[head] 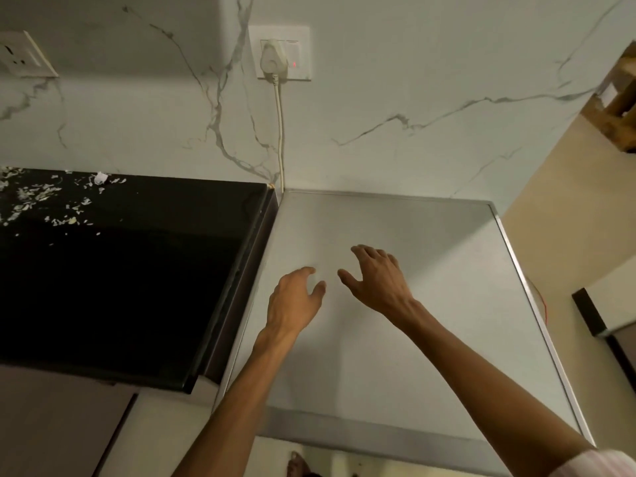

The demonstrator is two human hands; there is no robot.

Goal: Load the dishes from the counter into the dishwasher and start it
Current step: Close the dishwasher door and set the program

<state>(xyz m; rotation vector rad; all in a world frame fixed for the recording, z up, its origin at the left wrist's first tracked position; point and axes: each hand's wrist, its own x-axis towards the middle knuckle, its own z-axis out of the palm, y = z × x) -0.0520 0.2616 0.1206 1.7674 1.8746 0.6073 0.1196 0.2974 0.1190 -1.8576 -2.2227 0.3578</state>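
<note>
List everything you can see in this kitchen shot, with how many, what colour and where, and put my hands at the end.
Appliance top: one, light grey with a metal edge, centre and right, against the wall.
Counter: one, black, left of the appliance top.
Scraps: many, pale, scattered on the counter's far left part.
Wall: one, white marble with grey veins, behind both.
Switch plate: one, white, on the wall at top centre, with a small red light.
Plug: one, white, in that plate; its cord runs down to the counter.
Second outlet: one, white, far left on the wall.
Wooden object: one, brown, upper right edge.
Left hand: one, over the appliance top, holding nothing.
Right hand: one, beside it, fingers spread, holding nothing.
</note>
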